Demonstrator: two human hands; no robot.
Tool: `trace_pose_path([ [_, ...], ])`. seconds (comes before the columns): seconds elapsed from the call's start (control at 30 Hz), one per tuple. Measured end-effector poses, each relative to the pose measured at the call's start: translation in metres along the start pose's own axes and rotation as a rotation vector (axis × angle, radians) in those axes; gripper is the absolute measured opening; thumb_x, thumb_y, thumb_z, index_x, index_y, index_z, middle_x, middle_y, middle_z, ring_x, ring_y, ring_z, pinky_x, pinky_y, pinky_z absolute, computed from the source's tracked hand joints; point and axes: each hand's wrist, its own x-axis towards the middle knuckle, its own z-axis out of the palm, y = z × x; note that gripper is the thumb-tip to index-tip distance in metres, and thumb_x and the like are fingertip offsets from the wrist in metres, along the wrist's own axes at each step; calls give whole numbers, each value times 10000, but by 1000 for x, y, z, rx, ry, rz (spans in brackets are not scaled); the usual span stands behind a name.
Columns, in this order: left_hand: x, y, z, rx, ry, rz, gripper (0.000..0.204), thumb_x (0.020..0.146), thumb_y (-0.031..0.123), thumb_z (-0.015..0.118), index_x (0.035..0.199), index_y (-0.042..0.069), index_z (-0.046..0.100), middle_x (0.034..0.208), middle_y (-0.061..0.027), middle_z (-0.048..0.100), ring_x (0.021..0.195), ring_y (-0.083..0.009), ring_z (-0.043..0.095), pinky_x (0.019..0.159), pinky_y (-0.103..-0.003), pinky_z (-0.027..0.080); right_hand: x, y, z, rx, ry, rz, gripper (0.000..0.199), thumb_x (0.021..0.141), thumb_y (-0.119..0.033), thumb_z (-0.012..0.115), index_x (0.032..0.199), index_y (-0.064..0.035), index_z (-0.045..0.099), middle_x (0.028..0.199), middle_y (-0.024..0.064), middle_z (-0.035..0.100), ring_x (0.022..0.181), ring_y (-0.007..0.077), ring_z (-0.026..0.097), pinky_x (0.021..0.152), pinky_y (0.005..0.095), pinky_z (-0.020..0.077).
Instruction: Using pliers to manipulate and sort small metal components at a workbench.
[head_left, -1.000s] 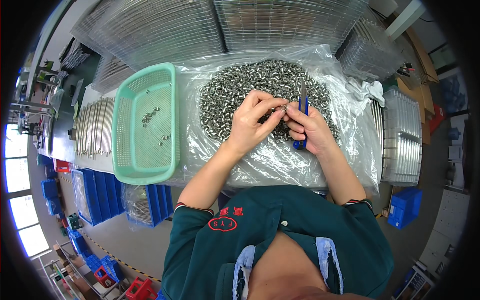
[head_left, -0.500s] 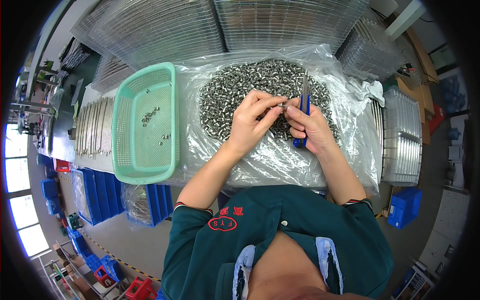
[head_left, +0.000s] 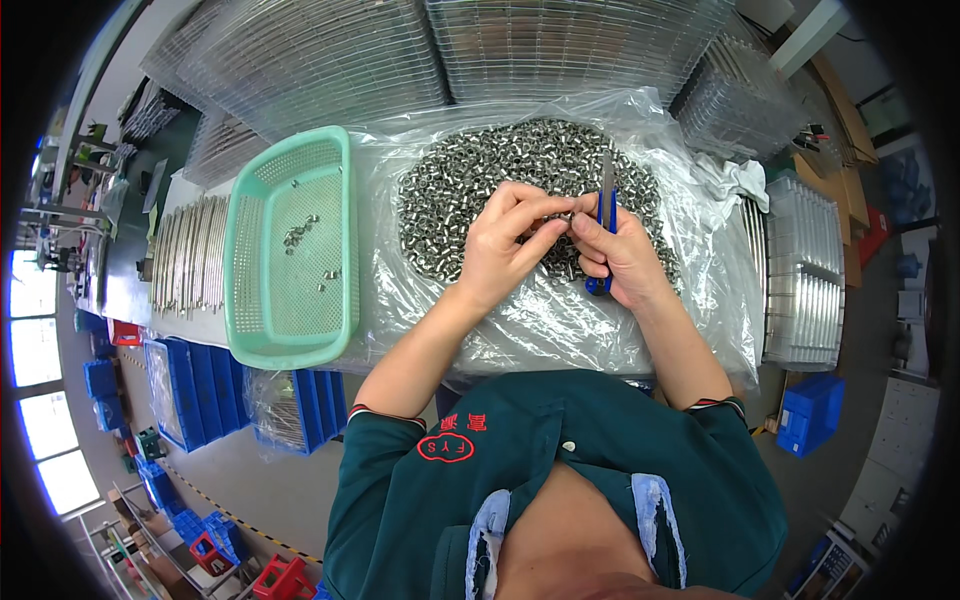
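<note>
Over a heap of small shiny metal fittings (head_left: 445, 200), my left hand (head_left: 503, 242) and my right hand (head_left: 632, 258) meet fingertip to fingertip. Between them they pinch one small metal fitting (head_left: 568, 217), mostly covered by the fingers. My right hand also grips a blue-handled cutter knife (head_left: 606, 212), upright in the picture, its slim grey blade pointing away from me. The heap rests on a clear plastic sheet (head_left: 425, 335) on the table. To the left, a pale green basket (head_left: 352, 255) has several fittings on its bottom.
Metal rods (head_left: 190, 255) lie left of the basket. Stacked clear plastic trays (head_left: 570, 50) line the back, and more trays (head_left: 803, 275) stand at the right edge. A white cloth (head_left: 735, 182) lies at the back right. Blue bins (head_left: 205, 390) stand below the table's left side.
The knife has shifted slightly left and stands a little straighter. The fingertips have moved slightly around the fitting; both arms stay in nearly the same place.
</note>
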Motion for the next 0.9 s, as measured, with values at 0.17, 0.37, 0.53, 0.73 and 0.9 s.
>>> trace_pose_path([
  [0.17,0,-1,1,-28,23,40,226,738,23,653,960,50,618,878,-61,531,684,-107,546,559,-213,467,1,0,-1,8,-27,38,172,821,-134,607,949,-36,548,633,-66,433,479,-9,352,376,135,278],
  [0.37,0,-1,1,-33,19,33,226,739,24,653,961,48,617,870,-61,529,684,-110,547,562,-215,471,1,-1,0,30,-10,46,159,822,-124,605,937,-27,554,634,-61,439,477,-9,353,375,136,277],
  [0.53,-1,-2,1,-24,15,42,225,735,23,654,955,55,622,857,-61,525,688,-117,548,571,-220,475,1,-1,0,22,-9,41,156,819,-113,605,932,-20,554,631,-58,438,475,-7,353,373,138,275],
  [0.73,-1,-1,1,-20,15,33,221,729,26,660,945,55,626,849,-60,523,693,-122,549,573,-225,477,1,-1,-2,20,-19,43,155,823,-116,599,934,-19,550,627,-58,435,475,-4,354,374,138,274],
  [0.9,-1,0,1,-25,37,36,217,725,31,665,937,57,630,844,-58,524,678,-121,550,561,-228,479,1,-2,-2,38,-16,70,162,831,-123,590,946,-19,546,628,-59,436,477,-2,355,376,138,276],
])
